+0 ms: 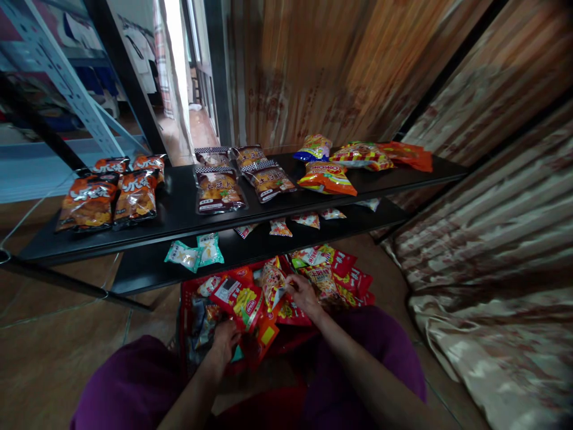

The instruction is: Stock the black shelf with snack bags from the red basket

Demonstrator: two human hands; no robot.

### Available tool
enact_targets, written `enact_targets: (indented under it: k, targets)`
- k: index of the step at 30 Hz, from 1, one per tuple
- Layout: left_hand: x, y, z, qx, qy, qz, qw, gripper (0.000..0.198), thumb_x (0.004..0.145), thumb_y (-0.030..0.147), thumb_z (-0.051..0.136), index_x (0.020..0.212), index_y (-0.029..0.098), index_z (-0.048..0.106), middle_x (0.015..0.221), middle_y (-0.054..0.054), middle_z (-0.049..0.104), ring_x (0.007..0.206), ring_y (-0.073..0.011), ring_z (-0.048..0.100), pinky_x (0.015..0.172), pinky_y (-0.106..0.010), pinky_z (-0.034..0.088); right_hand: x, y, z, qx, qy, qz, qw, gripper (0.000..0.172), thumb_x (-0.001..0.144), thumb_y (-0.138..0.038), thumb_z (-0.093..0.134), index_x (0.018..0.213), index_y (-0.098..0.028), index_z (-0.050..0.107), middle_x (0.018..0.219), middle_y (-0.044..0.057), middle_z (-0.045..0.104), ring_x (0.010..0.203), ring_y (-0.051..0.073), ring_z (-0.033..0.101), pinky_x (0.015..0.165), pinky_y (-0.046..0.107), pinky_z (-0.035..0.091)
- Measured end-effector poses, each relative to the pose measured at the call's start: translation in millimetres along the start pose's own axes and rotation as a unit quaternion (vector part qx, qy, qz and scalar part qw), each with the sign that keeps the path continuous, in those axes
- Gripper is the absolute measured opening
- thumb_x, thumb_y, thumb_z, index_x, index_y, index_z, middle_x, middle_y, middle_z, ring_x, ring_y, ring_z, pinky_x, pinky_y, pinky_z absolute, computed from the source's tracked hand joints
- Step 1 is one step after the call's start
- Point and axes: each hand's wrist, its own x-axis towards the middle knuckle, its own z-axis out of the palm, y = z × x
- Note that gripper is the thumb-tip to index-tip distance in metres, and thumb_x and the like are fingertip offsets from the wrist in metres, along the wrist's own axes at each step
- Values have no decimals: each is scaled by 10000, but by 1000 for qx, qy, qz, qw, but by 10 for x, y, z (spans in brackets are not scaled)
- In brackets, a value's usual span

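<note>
A red basket [182,322] full of snack bags sits between my knees on the floor. My right hand [305,295] pinches the edge of a red-and-yellow patterned snack bag [272,283], which stands tilted above the pile. Lower and to the left, my left hand [226,339] has its fingers curled at the bottom edge of a red snack bag [239,300] with a yellow food picture; its fingertips are partly hidden. Several more red and green snack bags [324,257] are heaped at the basket's right side, close to my right hand.
A black two-level shelf [179,206] stands in front. Its top holds orange-brown bags [92,203], brown bags [219,190] and orange bags [326,178]. On the lower level lie small teal packets [184,255] and small bags [307,220]. Curtains [474,239] hang at right.
</note>
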Motion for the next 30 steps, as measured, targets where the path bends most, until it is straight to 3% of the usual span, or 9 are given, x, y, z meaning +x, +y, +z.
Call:
enact_targets:
  k: [3,5,6,9,11,16,21,26,30]
  targets:
    - [-153,71,26,15,22,8,1000,31,820,148,547,807,172,560,654,-24,601,740,-179,651,802,-304,510,-40,-228,-174,82,-22,16,996,136,742,-350,555,703,-222,534,762,-8,562,782,172,534,808,309,424]
    - [-319,157,103,7,-12,5,1000,80,847,224,544,864,155,582,760,-62,649,787,-188,657,817,-317,512,-107,-391,-248,131,-46,24,990,190,753,-403,581,733,-220,537,809,0,588,836,175,550,819,299,426]
    - [-419,211,157,-5,-50,2,999,152,860,280,539,907,147,595,837,-85,670,818,-194,660,823,-327,515,-150,-467,-266,151,-55,27,987,217,757,-429,593,747,-218,541,869,14,609,901,187,559,845,303,423]
    - [-730,410,335,-81,-259,-1,962,422,888,499,448,1089,157,590,1087,-119,663,975,-223,642,888,-372,497,-294,-638,-251,190,-80,29,978,279,745,-480,631,751,-213,552,1093,61,614,1128,243,516,948,340,384]
    - [-880,558,421,-110,-302,30,947,521,889,571,372,1156,173,576,1146,-116,650,1047,-247,620,920,-395,480,-382,-684,-203,208,-99,33,973,295,741,-491,645,742,-211,551,1126,67,606,1183,261,485,976,359,367]
    - [-932,844,420,-115,-251,54,959,477,891,510,423,1156,144,575,1106,-121,670,1053,-271,622,927,-410,477,-484,-614,-88,250,-117,51,960,300,750,-501,645,763,-218,547,1007,27,612,1079,232,521,921,361,408]
    - [-846,890,357,-126,-221,43,966,303,884,340,508,1072,118,589,974,-108,703,933,-233,668,866,-351,510,-488,-556,13,282,-112,91,949,318,726,-504,672,736,-209,552,741,-26,539,780,153,543,832,340,449]
    - [-737,838,368,-97,-160,46,981,153,854,244,549,921,116,601,773,-71,698,733,-196,681,784,-322,527,-576,-548,153,434,-119,211,868,482,640,-468,772,1038,-266,588,1028,16,621,917,168,623,899,380,468]
    - [-696,825,397,-72,-171,65,980,111,832,222,577,873,124,611,753,-61,695,700,-192,674,758,-316,519,-625,-454,211,473,-107,270,832,485,584,-422,824,984,-225,631,951,33,675,845,156,656,915,370,463]
